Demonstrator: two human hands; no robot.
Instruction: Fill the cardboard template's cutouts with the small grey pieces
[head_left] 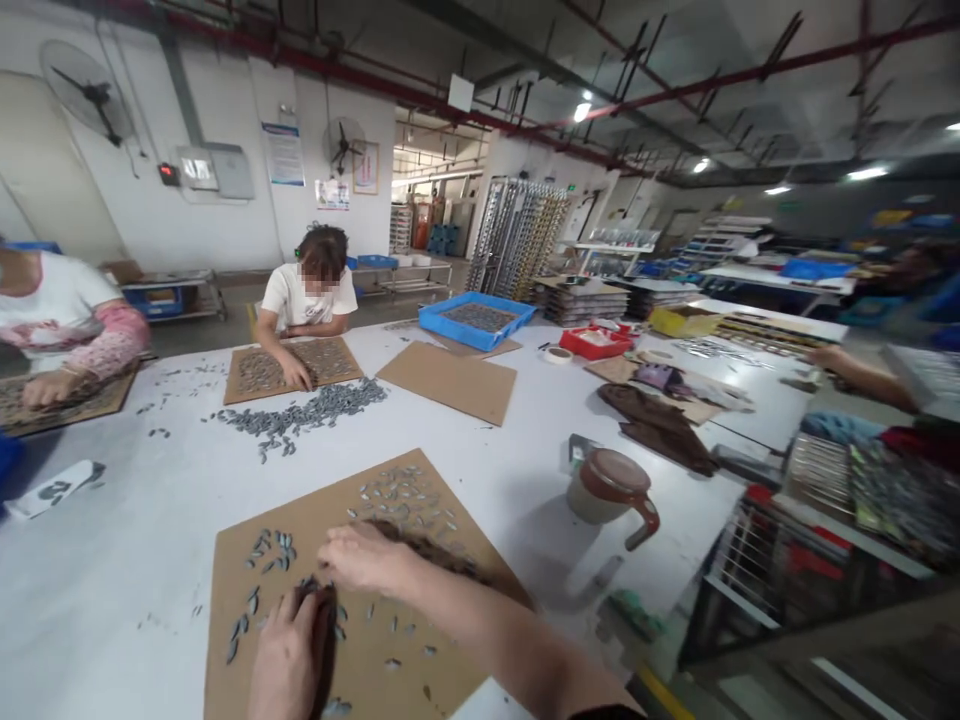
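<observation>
The small grey pieces [401,495] lie around both my hands on a sheet of cardboard [450,690]. A few sit right by the fingers of my left hand [286,640], in the gap between it and my right hand [360,560], which is just beyond and to the right. My left fingers are curled down and close together; my right fingers are bent, with their tips partly hidden. I cannot tell whether either hand grips a piece.

Each piece is slim, like a leaf. The ones along the left edge of the cardboard slant, their long axes running mostly away from me. The group by the far left corner points several ways. Right of my left hand, some pieces point away from me and others lie crosswise. A wider spread fills the far right corner.

Between those two corner groups, the far edge has a bare stretch. My right arm crosses the cardboard's right side. Left of the sheet, the white table [135,540] is mostly open. A lidded mug [600,490] stands off the right edge, clear of it, and a grey pile [300,415] lies beyond the far edge.
</observation>
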